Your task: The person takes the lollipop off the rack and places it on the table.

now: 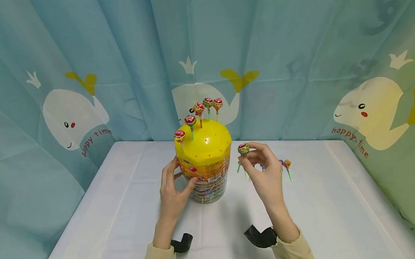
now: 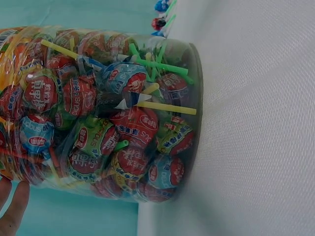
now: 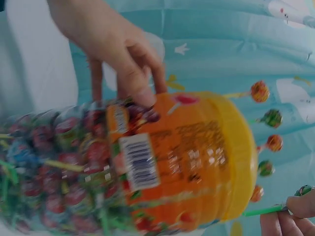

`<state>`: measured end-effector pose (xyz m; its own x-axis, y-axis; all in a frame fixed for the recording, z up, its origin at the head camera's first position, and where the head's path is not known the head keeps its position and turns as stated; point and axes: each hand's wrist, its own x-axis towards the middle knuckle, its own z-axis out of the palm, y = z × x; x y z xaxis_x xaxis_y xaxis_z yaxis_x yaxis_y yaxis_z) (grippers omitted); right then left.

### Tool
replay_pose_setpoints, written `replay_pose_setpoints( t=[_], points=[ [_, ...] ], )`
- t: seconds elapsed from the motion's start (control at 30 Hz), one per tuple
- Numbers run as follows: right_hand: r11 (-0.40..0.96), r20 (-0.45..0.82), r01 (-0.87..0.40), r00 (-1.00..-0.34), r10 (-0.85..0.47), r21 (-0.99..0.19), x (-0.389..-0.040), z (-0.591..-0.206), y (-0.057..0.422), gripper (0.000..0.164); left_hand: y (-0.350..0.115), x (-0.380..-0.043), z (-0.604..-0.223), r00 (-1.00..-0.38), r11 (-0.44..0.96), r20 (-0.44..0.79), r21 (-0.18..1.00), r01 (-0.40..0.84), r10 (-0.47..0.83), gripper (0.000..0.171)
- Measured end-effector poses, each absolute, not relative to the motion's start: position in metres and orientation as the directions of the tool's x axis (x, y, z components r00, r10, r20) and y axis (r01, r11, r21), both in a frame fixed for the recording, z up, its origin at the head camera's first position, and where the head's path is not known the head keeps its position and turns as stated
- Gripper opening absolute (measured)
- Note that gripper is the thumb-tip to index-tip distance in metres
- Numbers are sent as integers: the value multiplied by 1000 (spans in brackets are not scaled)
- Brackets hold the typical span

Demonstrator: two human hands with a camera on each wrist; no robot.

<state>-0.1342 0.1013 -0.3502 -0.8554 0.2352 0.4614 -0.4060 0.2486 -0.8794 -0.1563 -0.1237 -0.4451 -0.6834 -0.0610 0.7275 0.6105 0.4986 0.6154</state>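
Note:
A clear jar [image 1: 208, 191] full of wrapped lollipops stands upright on the table, with an orange label and a yellow domed lid [image 1: 212, 139]. Several lollipops stick up from small holes in the lid, among them an orange one [image 1: 180, 136] at the left edge. My left hand [image 1: 174, 194] grips the jar's left side, thumb across the label. To the right of the jar, my right hand [image 1: 264, 171] pinches a green-wrapped lollipop [image 1: 243, 149], its green stick pointing down. In the right wrist view that stick [image 3: 266, 211] comes close to the lid's rim; contact is unclear.
Loose lollipops [image 1: 287, 164] lie on the white table [image 1: 328, 201] behind my right hand, partly hidden by it. A teal curtain [image 1: 131, 70] with printed whales hangs behind and beside the table. Black curved pieces [image 1: 183, 243] sit at both wrists.

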Motion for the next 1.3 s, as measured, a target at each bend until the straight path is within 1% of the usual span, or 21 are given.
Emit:
replay_pose_setpoints(
  t=[0.17,0.27,0.43,0.53,0.8,1.07,1.3],
  points=[
    [239,438,-380,-856,276,-894,-135,-364,107,29,-127,-160,-450,-687,489,724,619,615,-53,87],
    [248,409,-344,-864,294,-906,-135,-373,110,29,-128,-160,-452,-696,488,717,626,609,-51,85],
    [272,335,-250,-881,334,-929,-138,-392,115,29,-128,-159,-453,-712,484,700,641,595,-53,84],
    [275,281,-187,-891,356,-943,-142,-405,118,28,-128,-158,-453,-711,489,701,640,592,-56,83],
    [252,132,-42,-926,354,-967,-155,-437,128,28,-127,-159,-452,-713,486,699,644,591,-59,86],
    [328,8,109,-942,335,-938,-168,-460,137,30,-127,-161,-450,-690,478,721,627,615,-59,88],
    [427,-39,178,-949,314,-887,-176,-476,141,30,-128,-160,-451,-694,493,718,623,607,-53,84]
  ],
)
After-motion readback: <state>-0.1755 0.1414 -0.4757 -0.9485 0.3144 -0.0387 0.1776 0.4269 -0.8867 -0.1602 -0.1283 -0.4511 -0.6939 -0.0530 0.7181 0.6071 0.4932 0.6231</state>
